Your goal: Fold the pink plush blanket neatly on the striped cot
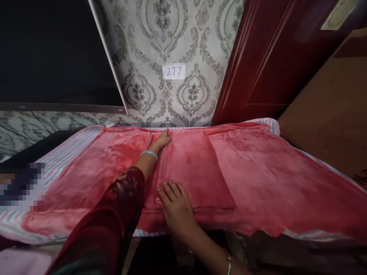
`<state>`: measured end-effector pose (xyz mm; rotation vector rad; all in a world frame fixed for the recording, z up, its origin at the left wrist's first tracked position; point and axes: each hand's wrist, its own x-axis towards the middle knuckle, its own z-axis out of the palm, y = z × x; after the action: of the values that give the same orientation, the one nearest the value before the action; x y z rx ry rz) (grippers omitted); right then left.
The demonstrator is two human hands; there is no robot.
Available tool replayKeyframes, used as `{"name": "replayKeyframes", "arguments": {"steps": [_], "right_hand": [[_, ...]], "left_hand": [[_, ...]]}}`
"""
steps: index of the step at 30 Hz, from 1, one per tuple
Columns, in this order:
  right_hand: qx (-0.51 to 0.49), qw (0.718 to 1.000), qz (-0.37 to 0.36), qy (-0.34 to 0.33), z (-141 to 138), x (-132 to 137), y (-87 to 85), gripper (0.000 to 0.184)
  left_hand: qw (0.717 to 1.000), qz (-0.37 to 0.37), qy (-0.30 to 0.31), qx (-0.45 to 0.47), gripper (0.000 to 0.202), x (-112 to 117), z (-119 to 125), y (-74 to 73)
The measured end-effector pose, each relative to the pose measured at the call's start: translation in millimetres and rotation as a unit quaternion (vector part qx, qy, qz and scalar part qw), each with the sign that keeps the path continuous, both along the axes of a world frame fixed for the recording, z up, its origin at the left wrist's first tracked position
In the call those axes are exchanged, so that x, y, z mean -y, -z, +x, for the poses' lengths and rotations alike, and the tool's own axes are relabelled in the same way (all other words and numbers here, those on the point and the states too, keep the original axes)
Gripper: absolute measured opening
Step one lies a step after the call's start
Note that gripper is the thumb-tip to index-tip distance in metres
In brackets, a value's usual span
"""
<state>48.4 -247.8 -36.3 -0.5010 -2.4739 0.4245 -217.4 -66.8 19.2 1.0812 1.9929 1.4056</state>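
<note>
A red fleece garment (258,172) lies spread over a striped sheet (64,154) on a bed. A folded panel of the garment (195,172) lies across its middle. My left hand (163,141) reaches far along the panel's left edge, fingers flat and pressed on the fabric near the top. A silver bangle circles that wrist, and its dark red patterned sleeve (114,214) fills the lower left. My right hand (176,206) lies flat on the panel's near left corner, fingers spread beside a button (157,200).
A patterned grey wall (160,46) stands behind the bed with a paper note reading 277 (174,71). A dark red door (272,57) stands at the right, and a black window or screen (54,49) at the upper left. A blurred patch (21,185) sits at the left.
</note>
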Motion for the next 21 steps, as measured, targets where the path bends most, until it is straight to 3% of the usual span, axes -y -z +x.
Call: {"name": "replayKeyframes", "arguments": {"steps": [7,13,17,19,21], "right_hand": [[0.033,0.998,-0.041,-0.020,8.2,-2.5,-12.7,0.051],[-0.043,0.993,-0.065,-0.086,37.4,-12.8,-20.2,0.049],[-0.132,0.989,-0.062,-0.029,78.2,-32.4,-31.9,0.037],[-0.158,0.986,-0.048,0.027,102.6,-49.5,-38.0,0.035],[-0.174,0.980,-0.040,0.093,126.8,-68.0,-39.4,0.034]], "left_hand": [[0.995,-0.057,-0.002,0.076,0.084,34.3,7.3,-5.6],[0.990,-0.063,-0.004,0.129,0.077,109.5,34.3,-1.7],[0.992,-0.045,0.008,0.115,0.073,177.5,63.5,5.4],[0.999,-0.012,0.019,0.048,0.063,207.9,79.5,10.2],[0.998,0.012,0.021,-0.056,0.040,230.8,93.8,15.0]]}}
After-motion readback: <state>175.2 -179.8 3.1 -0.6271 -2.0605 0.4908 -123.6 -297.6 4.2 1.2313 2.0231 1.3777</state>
